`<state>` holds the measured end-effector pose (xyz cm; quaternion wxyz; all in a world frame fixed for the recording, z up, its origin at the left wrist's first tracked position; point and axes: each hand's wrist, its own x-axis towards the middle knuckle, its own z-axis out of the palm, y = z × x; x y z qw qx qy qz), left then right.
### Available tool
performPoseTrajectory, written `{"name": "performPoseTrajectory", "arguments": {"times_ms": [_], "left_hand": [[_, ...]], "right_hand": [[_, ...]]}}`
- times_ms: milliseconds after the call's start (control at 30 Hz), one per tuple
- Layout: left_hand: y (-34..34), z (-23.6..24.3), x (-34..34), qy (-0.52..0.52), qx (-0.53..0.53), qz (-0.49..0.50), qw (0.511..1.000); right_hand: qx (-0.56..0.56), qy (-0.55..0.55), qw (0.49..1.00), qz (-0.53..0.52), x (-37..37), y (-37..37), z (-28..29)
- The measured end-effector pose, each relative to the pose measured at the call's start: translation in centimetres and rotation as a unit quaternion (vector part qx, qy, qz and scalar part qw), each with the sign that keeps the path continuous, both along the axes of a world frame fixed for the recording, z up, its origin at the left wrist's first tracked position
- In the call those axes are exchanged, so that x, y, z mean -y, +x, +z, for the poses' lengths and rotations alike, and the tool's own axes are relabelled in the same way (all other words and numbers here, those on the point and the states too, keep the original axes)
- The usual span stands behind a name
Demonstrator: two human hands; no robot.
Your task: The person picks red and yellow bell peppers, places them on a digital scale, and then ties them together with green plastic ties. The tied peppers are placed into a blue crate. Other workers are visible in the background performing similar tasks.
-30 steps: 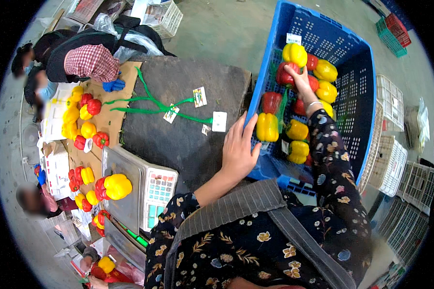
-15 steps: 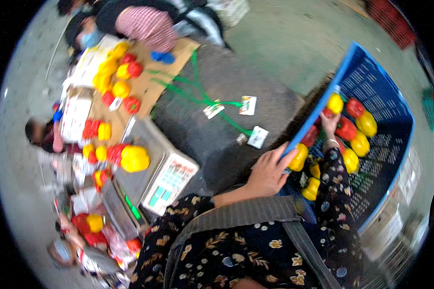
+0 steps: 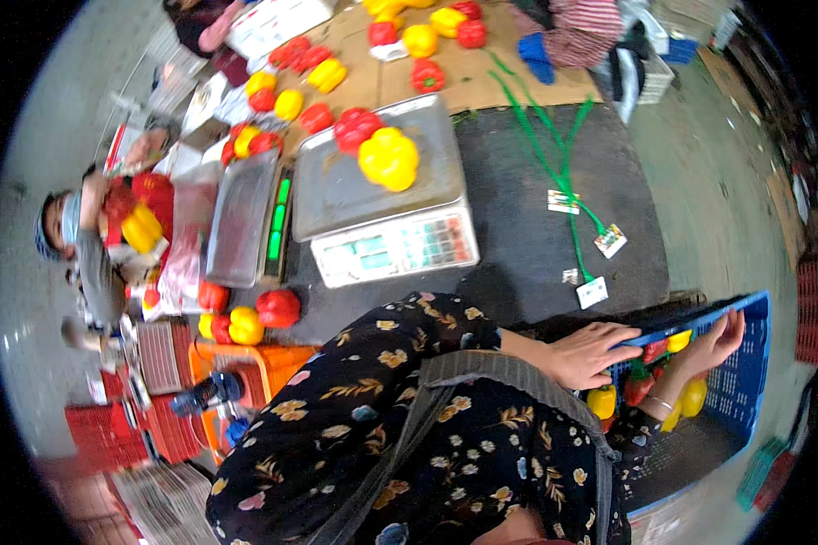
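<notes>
A blue plastic crate [image 3: 753, 381] at my right holds red and yellow bell peppers, such as a yellow one [image 3: 602, 401] and a red one [image 3: 638, 389]. My left hand [image 3: 583, 356] grips the crate's near-left rim, fingers bent over the edge. Farther along, my right hand [image 3: 713, 347] reaches over the peppers and its fingers hook on the crate's far rim; no pepper shows in it. On the table stands a weighing scale [image 3: 382, 213] with a red pepper [image 3: 358, 129] and a yellow pepper [image 3: 389, 159] on its pan.
Green ties with tags [image 3: 568, 195] lie on the dark table [image 3: 518, 245]. Peppers lie on cardboard [image 3: 509, 64] at the back. A second scale [image 3: 245, 218] and an orange crate [image 3: 286, 368] stand at left. A co-worker [image 3: 95, 227] holds a yellow pepper.
My view has turned left, so the crate sits lower at right. My right hand has come up from among the peppers to the rim. My left hand stays on the crate.
</notes>
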<state>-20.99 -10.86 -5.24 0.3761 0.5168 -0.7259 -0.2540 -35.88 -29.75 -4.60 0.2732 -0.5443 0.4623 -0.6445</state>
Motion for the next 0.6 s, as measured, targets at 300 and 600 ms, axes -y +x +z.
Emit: {"name": "performPoseTrajectory", "arguments": {"times_ms": [300,600], "left_hand": [[7.6,2.8,-7.8,0.143,0.055,-0.007,0.988],[13.5,2.0,-17.5,0.169,-0.009,0.144,0.975]], "right_hand": [[-0.54,-0.033,0.743,0.395,-5.4,20.4,-3.5],[-0.565,0.021,0.737,0.37,-2.4,20.3,-8.8]]}}
